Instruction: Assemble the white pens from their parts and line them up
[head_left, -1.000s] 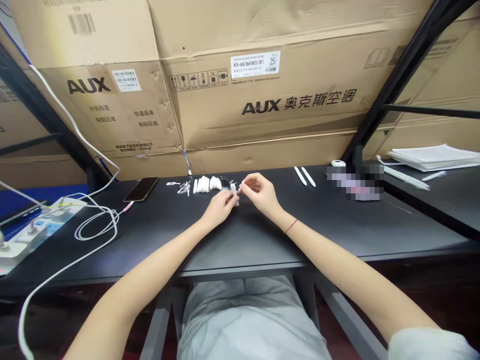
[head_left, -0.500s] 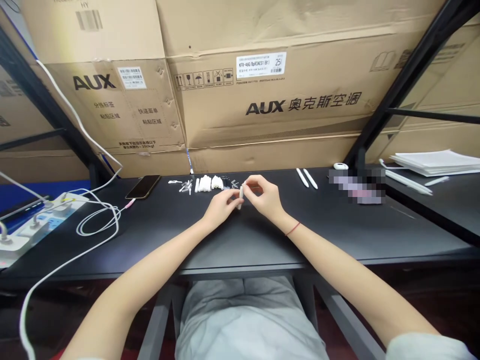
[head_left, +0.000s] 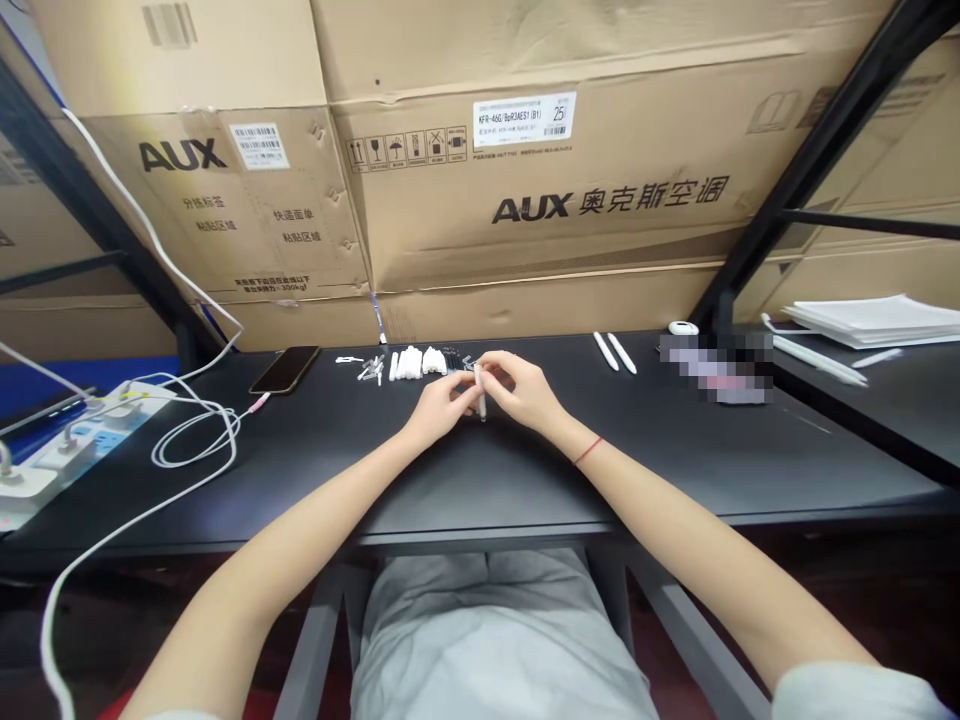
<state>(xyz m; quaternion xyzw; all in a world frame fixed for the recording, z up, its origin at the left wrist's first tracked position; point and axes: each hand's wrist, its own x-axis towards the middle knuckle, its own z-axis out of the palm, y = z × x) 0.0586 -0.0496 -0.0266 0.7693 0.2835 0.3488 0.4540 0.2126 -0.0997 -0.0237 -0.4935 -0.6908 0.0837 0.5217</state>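
Over the middle of the black table, both hands meet on a slim white pen point(head_left: 481, 400), held nearly upright. My left hand point(head_left: 442, 405) is closed, with its thumb and fingers pinching the pen from the left. From the other side, my right hand point(head_left: 521, 392) pinches its upper part. The fingers hide some of the pen. Just behind my left hand lie white tubular parts point(head_left: 409, 364), small clear clip-like pieces point(head_left: 370, 370) and thin black parts point(head_left: 452, 358), partly covered by the hand. Two white pens point(head_left: 615, 353) lie side by side to the right.
A phone point(head_left: 285, 370) lies to the left, near a white cable point(head_left: 196, 440) and a power strip point(head_left: 90, 440). Large cardboard boxes point(head_left: 525, 250) stand behind the table. On the right are a white case point(head_left: 683, 328), a blurred item point(head_left: 716, 370) and a paper stack point(head_left: 877, 320).
My right hand has shifted slightly left and closer to my left hand. More of the pen's lower end shows below the fingers.
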